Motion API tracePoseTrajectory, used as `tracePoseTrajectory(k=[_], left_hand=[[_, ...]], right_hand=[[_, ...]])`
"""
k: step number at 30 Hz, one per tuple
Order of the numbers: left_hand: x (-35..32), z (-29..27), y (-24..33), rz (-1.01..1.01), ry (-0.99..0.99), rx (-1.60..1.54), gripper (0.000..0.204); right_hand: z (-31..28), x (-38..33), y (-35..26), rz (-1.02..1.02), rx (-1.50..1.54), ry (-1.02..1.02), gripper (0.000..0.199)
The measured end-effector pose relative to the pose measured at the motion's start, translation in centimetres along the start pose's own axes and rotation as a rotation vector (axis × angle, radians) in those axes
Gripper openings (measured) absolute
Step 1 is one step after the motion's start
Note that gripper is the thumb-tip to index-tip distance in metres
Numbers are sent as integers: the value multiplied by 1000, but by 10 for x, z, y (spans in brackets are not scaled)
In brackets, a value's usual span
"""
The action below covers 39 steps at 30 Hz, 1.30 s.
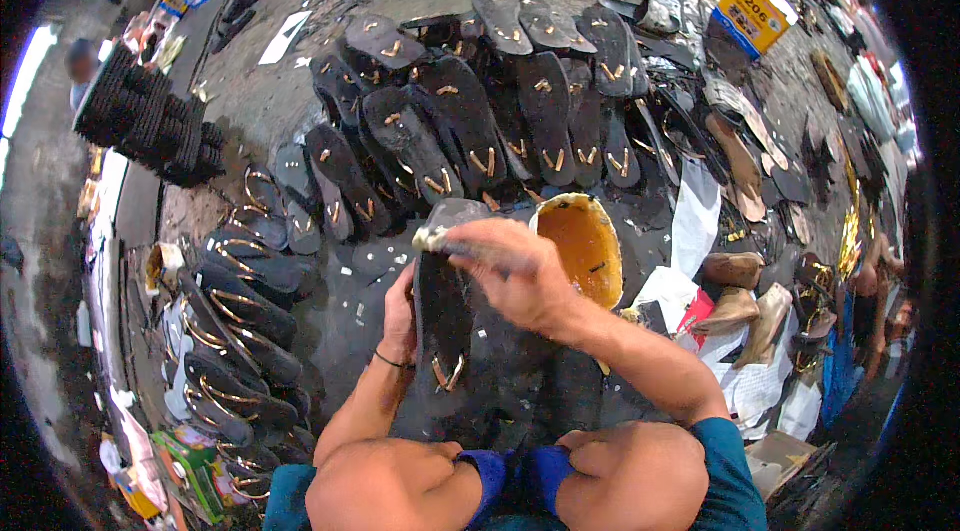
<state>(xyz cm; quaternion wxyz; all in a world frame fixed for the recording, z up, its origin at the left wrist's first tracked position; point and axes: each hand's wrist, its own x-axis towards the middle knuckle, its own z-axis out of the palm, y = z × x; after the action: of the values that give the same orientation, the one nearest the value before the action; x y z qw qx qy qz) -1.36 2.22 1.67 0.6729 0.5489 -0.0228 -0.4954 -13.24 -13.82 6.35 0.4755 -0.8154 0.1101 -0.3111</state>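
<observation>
Stacks of black soles [150, 116] sit far left on the floor, w/ a green box [190, 471] at the bottom left edge. Next, rows of black sandal soles w/ gold straps [235, 331] fan along the left side. Left hand [400, 316] is closed round the left edge of a black sandal sole [443, 306], thumb side against it, thin dark band on the wrist. Sole stands lengthwise in front of the knees, centre frame, gold strap near its lower end. Right hand [515, 266] is above the sole's top end, fingers closed on a small pale brush or pad [430, 237] touching the sole tip. Just right of that hand: yellow-orange bowl [585, 246], glue-coloured inside. Behind, more black soles [480, 111] spread in a fan. Far right: tan shoe parts [735, 306], white paper [695, 216], yellow box [755, 11] top right.
</observation>
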Motion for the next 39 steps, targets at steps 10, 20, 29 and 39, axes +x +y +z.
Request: tracePoseTrajectory(k=[10, 20, 29, 39], left_hand=[[-11, -10, -8, -23, -152, -364, 67], [-9, 29, -21, -44, -336, -385, 72], [-8, -14, -16, 40, -91, -364, 73], [-54, -92, -63, -179, 179, -183, 71]], right_hand=[[-37, 15, 21, 379, 275, 198, 21], [-33, 22, 14, 184, 24, 206, 15], [-30, 5, 22, 242, 208, 171, 17], [-59, -62, 60, 433, -225, 226, 17]])
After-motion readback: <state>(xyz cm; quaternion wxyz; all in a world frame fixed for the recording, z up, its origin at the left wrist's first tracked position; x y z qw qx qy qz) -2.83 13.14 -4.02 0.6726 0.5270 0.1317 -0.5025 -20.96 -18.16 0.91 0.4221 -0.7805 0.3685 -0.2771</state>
